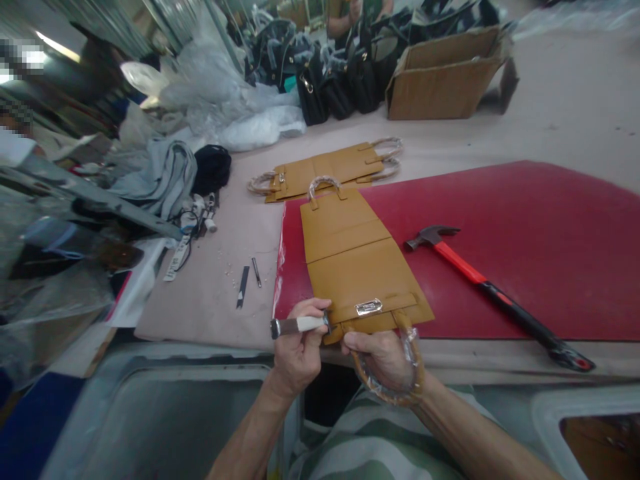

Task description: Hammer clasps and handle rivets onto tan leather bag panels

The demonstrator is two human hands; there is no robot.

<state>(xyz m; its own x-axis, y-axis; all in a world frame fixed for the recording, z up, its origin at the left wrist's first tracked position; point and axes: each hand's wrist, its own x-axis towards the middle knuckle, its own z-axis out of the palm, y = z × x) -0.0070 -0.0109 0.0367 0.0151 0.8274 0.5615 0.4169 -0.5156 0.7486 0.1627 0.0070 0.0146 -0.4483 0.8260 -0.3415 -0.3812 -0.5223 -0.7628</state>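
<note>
Red mat (500, 220) — tan bag panel (357, 257), unmarked hammer (480, 280) beside it.

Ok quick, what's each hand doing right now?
Left hand: closed around a white-handled tool.
Right hand: gripping the tan bag panel by its wrapped handle.

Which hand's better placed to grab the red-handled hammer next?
Right, probably. The red-handled hammer lies on the red mat on the right hand's side, and that hand only grips the tan bag panel's wrapped handle. The left hand is busy holding a white-handled tool.
</note>
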